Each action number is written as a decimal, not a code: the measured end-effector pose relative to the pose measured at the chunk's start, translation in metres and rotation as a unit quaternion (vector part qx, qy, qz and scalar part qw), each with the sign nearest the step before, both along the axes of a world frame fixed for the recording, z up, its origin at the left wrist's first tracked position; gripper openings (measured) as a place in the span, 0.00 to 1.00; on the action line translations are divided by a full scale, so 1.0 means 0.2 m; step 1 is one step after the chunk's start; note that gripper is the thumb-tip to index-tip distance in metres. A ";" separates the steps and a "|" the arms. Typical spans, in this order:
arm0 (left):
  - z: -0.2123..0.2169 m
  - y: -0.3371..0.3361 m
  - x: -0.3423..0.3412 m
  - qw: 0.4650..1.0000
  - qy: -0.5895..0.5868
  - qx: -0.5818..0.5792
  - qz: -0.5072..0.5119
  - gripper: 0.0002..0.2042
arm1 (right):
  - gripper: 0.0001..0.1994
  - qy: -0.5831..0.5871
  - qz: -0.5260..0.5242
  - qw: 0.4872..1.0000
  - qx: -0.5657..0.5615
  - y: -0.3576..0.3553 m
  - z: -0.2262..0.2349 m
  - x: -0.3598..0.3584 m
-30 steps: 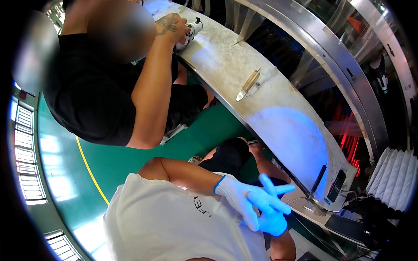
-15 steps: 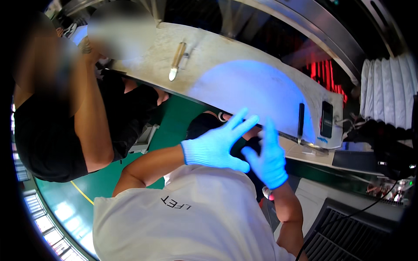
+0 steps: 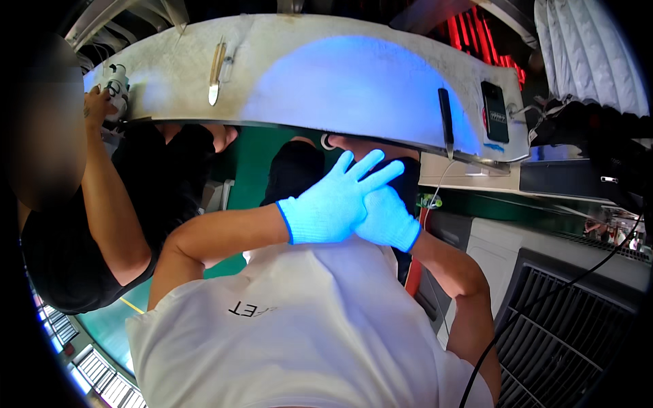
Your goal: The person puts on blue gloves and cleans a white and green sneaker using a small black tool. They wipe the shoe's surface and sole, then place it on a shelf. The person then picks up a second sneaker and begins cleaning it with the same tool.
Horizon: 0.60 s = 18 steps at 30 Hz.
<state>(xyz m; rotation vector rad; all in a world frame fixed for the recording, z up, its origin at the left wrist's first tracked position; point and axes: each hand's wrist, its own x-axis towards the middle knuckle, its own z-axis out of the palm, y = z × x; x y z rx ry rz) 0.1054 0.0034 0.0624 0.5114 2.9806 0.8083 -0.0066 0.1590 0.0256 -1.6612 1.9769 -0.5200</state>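
Pale knitted gloves cover both my hands, glowing blue in the light. My left hand (image 3: 325, 205) is raised in front of my chest, its fingers stretched out and apart, holding nothing. Against it rests my right hand (image 3: 393, 221), partly behind the left one, so its fingers are mostly hidden. Both hands hover short of the table (image 3: 163, 95). On the tabletop beyond them, a slim black-handled tool with a metal tip (image 3: 445, 117) lies near the front edge at the right. Farther left lies a wooden-handled tool with a pale blade (image 3: 216, 73).
A black phone (image 3: 495, 112) lies at the table's right end. To my left sits a person in black (image 3: 112, 190), one hand at a white device (image 3: 117, 85). A ribbed white duct (image 3: 588, 54) hangs at the far right. A dark grille (image 3: 558, 333) and black cable are at lower right.
My hands have come together; the right one has moved left against my left hand. The view has shifted, and the neighbour's hand now shows at the white device.
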 end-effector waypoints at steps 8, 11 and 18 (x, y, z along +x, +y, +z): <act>-0.16 0.02 -0.09 0.983 -0.057 0.089 0.147 0.30 | 0.20 0.071 -0.063 0.992 0.085 -0.08 0.06 -0.07; -0.11 0.02 -0.14 0.965 -0.066 0.138 0.215 0.40 | 0.26 0.090 -0.108 0.987 -0.072 -0.09 0.09 -0.15; 0.25 -0.13 0.07 0.751 -0.248 0.596 0.143 0.61 | 0.50 -0.034 -0.188 0.972 -0.136 0.07 0.17 -0.30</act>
